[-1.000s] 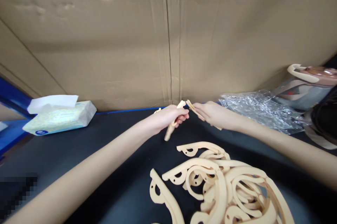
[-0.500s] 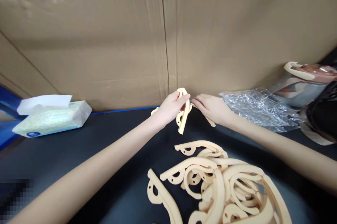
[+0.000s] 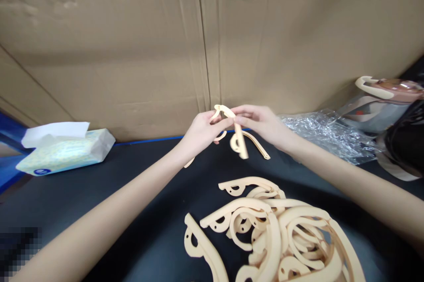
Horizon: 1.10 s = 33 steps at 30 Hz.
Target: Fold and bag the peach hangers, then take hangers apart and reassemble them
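Note:
My left hand [image 3: 203, 131] is closed around a cream plastic folding hanger [image 3: 239, 138], held up in front of the cardboard. The thumb presses on the hanger, and one of its arms hangs down, slightly blurred. My right hand [image 3: 260, 122] meets it from the other side, with thumb and fingers pinching the same hanger near its bend. Beneath the right hand, a curved cream arm [image 3: 256, 144] slants down to the dark table. Part of another cream piece [image 3: 189, 163] shows below my left wrist. Nearer to me lies a pile of similar hangers [image 3: 274, 233].
A tissue pack [image 3: 68, 149] lies at the left on the dark table [image 3: 149, 229]. Crumpled clear plastic [image 3: 326, 134] is at the right, beside a jug [image 3: 384, 103] with a cream handle. A cardboard wall [image 3: 132, 52] closes off the back.
My right hand has moved left and up from the table and now grips the hanger together with my left hand. The hanger has turned, its lower arm swinging right.

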Motion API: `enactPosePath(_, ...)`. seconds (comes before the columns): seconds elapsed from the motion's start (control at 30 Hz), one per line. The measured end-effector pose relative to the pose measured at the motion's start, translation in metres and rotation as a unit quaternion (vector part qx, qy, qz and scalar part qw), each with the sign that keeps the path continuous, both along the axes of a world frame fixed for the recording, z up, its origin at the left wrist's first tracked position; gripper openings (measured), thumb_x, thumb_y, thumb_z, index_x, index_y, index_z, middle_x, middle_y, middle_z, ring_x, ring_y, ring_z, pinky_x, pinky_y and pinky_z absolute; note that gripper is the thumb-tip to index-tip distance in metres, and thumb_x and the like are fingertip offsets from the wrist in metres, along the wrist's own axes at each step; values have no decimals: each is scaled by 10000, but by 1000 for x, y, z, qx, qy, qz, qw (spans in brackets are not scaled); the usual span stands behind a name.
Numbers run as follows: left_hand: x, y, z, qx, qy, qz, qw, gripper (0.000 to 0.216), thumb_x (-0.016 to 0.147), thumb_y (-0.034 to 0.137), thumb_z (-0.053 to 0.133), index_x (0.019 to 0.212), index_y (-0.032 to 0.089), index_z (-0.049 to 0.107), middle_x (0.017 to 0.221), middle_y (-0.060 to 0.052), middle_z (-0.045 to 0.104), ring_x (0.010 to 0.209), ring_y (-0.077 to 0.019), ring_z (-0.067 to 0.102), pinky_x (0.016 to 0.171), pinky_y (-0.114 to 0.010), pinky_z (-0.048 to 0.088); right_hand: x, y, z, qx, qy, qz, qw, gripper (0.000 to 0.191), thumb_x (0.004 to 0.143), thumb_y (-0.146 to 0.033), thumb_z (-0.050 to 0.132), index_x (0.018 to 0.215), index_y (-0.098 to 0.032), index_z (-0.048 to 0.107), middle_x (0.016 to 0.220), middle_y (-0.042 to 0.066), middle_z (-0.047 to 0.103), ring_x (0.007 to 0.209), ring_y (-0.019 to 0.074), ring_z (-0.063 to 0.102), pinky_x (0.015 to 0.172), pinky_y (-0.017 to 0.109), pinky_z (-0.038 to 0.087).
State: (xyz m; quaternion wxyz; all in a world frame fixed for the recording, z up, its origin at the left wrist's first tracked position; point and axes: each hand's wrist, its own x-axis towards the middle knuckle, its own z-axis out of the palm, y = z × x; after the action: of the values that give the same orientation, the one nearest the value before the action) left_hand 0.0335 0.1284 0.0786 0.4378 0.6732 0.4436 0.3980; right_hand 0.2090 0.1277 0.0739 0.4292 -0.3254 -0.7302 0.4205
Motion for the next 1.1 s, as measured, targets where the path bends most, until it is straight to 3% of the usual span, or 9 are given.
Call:
enactPosePath(0.1,-3,-2,5,-26,-1,-10,1000,360,873,393,471,589,173,498,516,56,349,399,-59,277,424,-204,446,9,3,6,59,-82,-66,993,228,878,-301,568,1046,-192,676,975,54,716,921,196,652,827,344,490)
enactPosePath(0.17,-3,-2,6,-30,-4,-23,999,373,903,386,414,603,176,484,543,36,409,398,-64,302,413,-207,452,14,3,8,161,-168,-113,966,244,916,-301,515,1074,-190,664,969,51,704,903,189,634,799,323,469)
enactPosePath(0.3,-2,-1,2,-22,-11,-42,999,339,910,408,425,678,175,510,675,-8,502,548,-104,475,436,-182,468,17,0,8,365,-351,-202,839,308,981,-291,392,1138,-160,622,934,71,663,882,194,588,715,294,428)
enactPosePath(0.47,-3,2,-4,-21,4,-57,998,386,915,419,423,643,162,514,658,7,443,540,-90,454,461,-175,477,16,-1,1,499,-485,-237,678,331,975,-154,338,1209,-96,563,870,81,632,806,202,548,629,300,379)
enactPosePath(0.6,-2,0,-8,-27,23,-71,997,401,931,402,377,604,174,424,589,38,368,448,-68,368,403,-165,397,16,5,-13,559,-526,-218,603,337,940,-63,343,1219,-60,532,787,62,598,740,195,519,601,310,335)
enactPosePath(0.7,1,-2,-10,-16,41,-76,996,411,944,376,322,580,188,336,582,44,334,443,-63,337,408,-165,372,15,6,-19,564,-525,-214,600,325,936,-54,350,1209,-49,525,771,59,594,736,193,518,598,308,326)
enactPosePath(0.8,4,-4,-11,5,79,-74,994,409,958,390,269,600,198,318,580,48,323,440,-71,331,418,-183,372,13,5,-19,542,-516,-212,628,277,937,-68,360,1121,-75,567,757,55,592,725,190,528,604,300,335)
enactPosePath(0.93,7,-9,-11,68,173,-27,982,415,980,376,207,645,195,373,598,27,401,490,-105,423,500,-221,393,13,3,-13,460,-508,-183,705,264,881,-27,400,1064,-99,576,800,67,628,740,190,563,604,283,341)
enactPosePath(1.1,14,-18,-21,135,327,35,935,352,987,338,279,886,149,559,717,-63,590,754,-249,612,728,-345,431,17,8,-12,255,-491,-118,824,184,865,-96,454,997,-117,581,752,74,651,613,186,563,542,277,296)
